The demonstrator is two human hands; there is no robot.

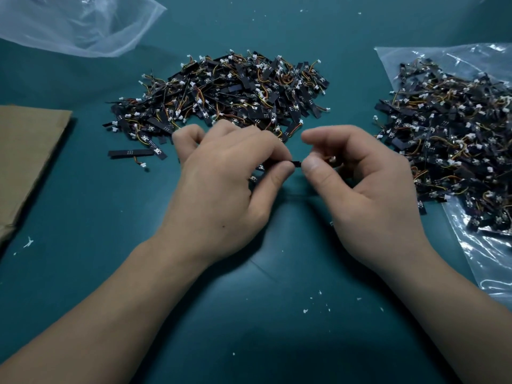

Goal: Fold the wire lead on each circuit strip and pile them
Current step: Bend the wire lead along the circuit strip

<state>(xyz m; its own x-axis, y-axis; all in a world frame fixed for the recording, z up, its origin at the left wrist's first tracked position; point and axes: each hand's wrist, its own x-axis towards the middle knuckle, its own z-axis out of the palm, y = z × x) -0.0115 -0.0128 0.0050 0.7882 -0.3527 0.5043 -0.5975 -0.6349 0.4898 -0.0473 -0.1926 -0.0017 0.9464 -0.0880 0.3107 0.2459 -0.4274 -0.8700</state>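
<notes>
Between the two hands: a black strip [295, 162] is held just above the green mat [249, 314], in front of the middle pile. Only a short dark stretch of it shows between the thumbs.
Strip axis: its long side runs left to right and about level. One end goes under the fingers on the left and the other into the hand on the right.
Lead: the wire lead [331, 159] shows as a bit of orange wire and pale plug at the strip's right end, behind the thumb. Whether it is bent over cannot be told.
Left grip: the left hand [221, 187] pinches the strip's left end narrowly between thumb and curled forefinger.
Right grip: the right hand [368, 189] pinches the right end with the thumb tip, and its forefinger reaches out above.
Centre back: the middle pile [221, 90] is a loose heap of black strips with orange wires and white plugs, lying every way.
Right side: a clear bag [484, 259] lies flat with a second heap [454, 151] on and in it.
Left of the pile: two loose strips [133, 153] lie nearly level on the mat.
Edges: an empty bag [83, 23] lies top left and cardboard [27, 151] at the left, with white crumbs [304, 310] scattered near the front.
</notes>
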